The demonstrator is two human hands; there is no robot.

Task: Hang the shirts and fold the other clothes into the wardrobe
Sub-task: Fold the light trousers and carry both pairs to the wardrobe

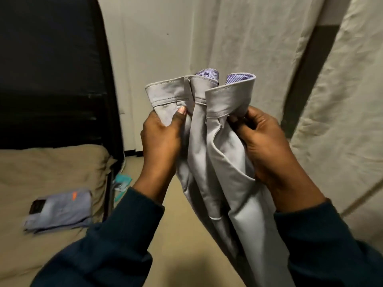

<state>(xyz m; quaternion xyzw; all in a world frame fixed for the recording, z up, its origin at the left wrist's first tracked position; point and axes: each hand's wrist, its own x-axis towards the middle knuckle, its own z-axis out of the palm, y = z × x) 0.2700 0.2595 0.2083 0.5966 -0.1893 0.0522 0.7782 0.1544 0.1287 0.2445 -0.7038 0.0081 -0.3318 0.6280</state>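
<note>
Light grey trousers [209, 129] with a purple striped waistband lining hang in front of me, waistband up. My left hand [161, 139] pinches the left part of the waistband, thumb on the front. My right hand [263, 146] grips the right part, fingers curled into the cloth. The legs drop below the frame's lower edge. A fabric wardrobe with cream cloth covers [335, 121] stands at the right, a dark gap showing between its panels.
A bed with a tan sheet [51, 168] and a black headboard [51, 69] is at the left. A folded blue-grey garment [60, 212] with an orange mark lies on it. A teal item [122, 183] lies on the floor beside the bed. A pale wall is behind.
</note>
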